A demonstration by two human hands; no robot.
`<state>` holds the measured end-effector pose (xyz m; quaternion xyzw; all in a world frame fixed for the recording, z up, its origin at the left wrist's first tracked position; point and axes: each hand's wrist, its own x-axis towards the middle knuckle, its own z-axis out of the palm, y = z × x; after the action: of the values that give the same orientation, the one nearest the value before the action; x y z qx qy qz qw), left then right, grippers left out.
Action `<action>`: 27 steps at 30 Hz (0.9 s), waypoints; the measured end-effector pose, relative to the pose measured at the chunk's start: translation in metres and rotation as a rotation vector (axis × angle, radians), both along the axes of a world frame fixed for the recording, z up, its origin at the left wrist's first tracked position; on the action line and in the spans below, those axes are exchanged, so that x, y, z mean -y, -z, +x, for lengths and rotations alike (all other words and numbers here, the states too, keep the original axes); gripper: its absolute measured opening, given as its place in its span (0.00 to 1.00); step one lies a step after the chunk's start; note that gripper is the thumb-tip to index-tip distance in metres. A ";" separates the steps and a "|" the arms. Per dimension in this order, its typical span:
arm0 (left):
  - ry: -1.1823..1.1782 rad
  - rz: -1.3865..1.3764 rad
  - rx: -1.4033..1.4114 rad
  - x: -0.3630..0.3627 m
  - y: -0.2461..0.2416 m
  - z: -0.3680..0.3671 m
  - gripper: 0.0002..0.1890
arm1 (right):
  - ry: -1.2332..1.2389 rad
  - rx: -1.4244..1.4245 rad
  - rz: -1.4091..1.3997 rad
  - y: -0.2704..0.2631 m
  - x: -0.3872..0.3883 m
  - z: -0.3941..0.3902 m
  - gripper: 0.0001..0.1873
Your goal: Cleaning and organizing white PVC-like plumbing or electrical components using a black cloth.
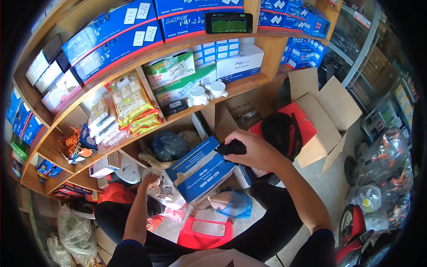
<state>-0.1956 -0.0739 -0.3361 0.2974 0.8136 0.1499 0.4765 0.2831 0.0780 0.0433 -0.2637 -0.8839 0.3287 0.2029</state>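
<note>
My right hand (255,150) grips a bunched black object (235,147), perhaps cloth, with the thumb under it and the fingers over the top. It hangs above the corner of a large blue cardboard box (203,172) whose top face is partly torn. My left hand (150,182) is lowered at the edge of an open plastic bag (168,193) of white fittings, left of the box. Its fingers are curled, and whether they hold a fitting is not visible. Two round white junction boxes (198,96) stand on the shelf edge ahead.
Wooden shelves (200,115) curve ahead, packed with blue MPE boxes (113,46). A phone (229,23) leans there, screen lit. An open carton (320,123) and a black backpack (282,135) sit right. Between my legs are a red plastic stool (205,242) and a blue bag (237,205).
</note>
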 end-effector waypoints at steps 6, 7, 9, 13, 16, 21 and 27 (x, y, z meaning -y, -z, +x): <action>-0.169 0.212 -0.100 -0.014 -0.126 -0.028 0.24 | -0.021 -0.076 -0.020 -0.004 0.012 -0.003 0.17; -0.175 0.210 -0.107 -0.015 -0.134 -0.030 0.24 | -0.007 -0.087 -0.056 -0.003 0.012 -0.004 0.16; -0.334 0.521 -0.107 -0.016 -0.148 -0.024 0.24 | -0.015 -0.076 -0.061 -0.006 0.012 -0.002 0.16; -0.298 0.429 -0.083 -0.017 -0.168 0.012 0.26 | -0.029 -0.052 0.000 -0.004 0.010 0.006 0.16; -0.309 0.456 -0.113 -0.021 -0.197 0.055 0.24 | 0.009 -0.117 0.054 0.003 0.010 0.007 0.14; -0.009 0.633 0.123 -0.041 -0.284 0.126 0.18 | 0.149 -0.236 0.080 0.005 0.004 -0.001 0.13; -0.041 0.718 0.638 -0.067 -0.334 0.197 0.18 | 0.222 -0.445 0.167 -0.007 0.008 -0.039 0.12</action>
<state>0.0015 -0.0070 -0.0021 0.3661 0.5295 0.5146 0.5665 0.2438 0.0696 0.0499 -0.2624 -0.8074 0.2800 0.4481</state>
